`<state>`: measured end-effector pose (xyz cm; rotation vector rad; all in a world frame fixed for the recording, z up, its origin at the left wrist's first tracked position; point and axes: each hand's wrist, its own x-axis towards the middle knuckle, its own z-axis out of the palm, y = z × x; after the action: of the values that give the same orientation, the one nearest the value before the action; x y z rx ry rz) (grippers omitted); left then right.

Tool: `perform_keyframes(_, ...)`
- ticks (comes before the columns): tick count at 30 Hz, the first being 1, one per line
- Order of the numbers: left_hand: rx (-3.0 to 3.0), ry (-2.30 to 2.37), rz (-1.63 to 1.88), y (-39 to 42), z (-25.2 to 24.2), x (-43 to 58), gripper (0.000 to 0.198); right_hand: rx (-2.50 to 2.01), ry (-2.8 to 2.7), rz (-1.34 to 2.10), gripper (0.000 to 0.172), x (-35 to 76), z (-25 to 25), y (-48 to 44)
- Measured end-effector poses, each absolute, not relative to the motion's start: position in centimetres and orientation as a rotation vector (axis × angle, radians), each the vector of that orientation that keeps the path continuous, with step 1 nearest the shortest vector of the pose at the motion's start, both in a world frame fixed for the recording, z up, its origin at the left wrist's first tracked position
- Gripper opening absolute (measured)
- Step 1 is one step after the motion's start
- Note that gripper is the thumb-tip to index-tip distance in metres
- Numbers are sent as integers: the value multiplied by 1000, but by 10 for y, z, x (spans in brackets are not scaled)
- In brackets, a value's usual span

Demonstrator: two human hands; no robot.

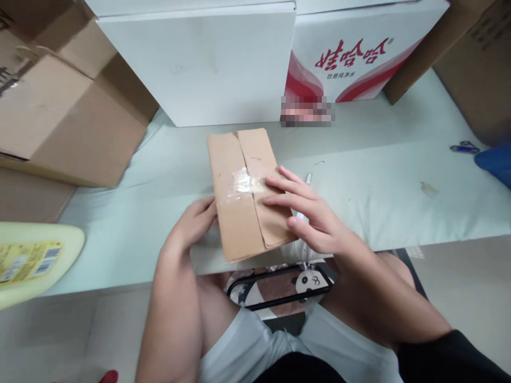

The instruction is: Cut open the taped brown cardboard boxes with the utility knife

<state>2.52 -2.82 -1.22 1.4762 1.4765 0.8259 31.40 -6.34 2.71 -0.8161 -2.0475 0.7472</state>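
A small brown cardboard box (239, 221) sits in front of me at the edge of the pale green surface, turned slightly. Clear tape (240, 181) crosses the middle seam of its top flaps. At the box's left side is my left hand (195, 221), its fingers closed against the side and partly hidden by the box. My right hand (311, 207) lies over the right flap with its fingers spread and touching the cardboard. A slim white tool (308, 179) lies beside the box, mostly covered by my right hand; its kind is unclear.
White cartons (227, 69) stand along the back, one with red lettering. Large brown boxes (80, 117) fill the left. A yellow-green bottle (40, 258) lies at the near left. Blue-handled scissors or similar (464, 147) and a blue object (496, 164) are at right.
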Motion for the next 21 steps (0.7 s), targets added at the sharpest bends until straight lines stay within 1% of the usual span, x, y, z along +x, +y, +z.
perform_keyframes(1,1450,1519,863,-29,-10,24,49,-822,-2069,721,38,313,26,-63)
perform_keyframes(3,1429,1570,1094,-30,-7,23,52,-862,-2092,672,38,311,24,-64)
perform_keyframes(5,1531,1466,1403,-31,-5,23,57,-933,-2107,672,39,309,24,-65)
perform_keyframes(6,1641,1358,1485,-32,-4,23,57,-962,-2121,690,41,309,25,-66)
perform_keyframes(8,1898,1193,1447,-34,-1,26,51,-960,-2163,734,44,308,26,-67)
perform_keyframes(11,2093,1187,1251,-39,4,32,39,-972,-2137,733,51,312,29,-63)
perform_keyframes(13,2084,1213,1207,-40,7,34,39,-1257,-1986,635,51,319,30,-58)
perform_keyframes(15,2056,1221,1200,-41,9,35,40,-1721,-1848,542,49,328,27,-53)
perform_keyframes(17,2036,1238,1186,-41,9,36,40,-2123,-1881,552,52,336,23,-48)
perform_keyframes(19,2024,1247,1181,-40,9,37,40,-2287,-2070,662,58,340,16,-45)
perform_keyframes(21,2016,1244,1189,-40,8,38,41,-2282,-2207,728,55,338,10,-44)
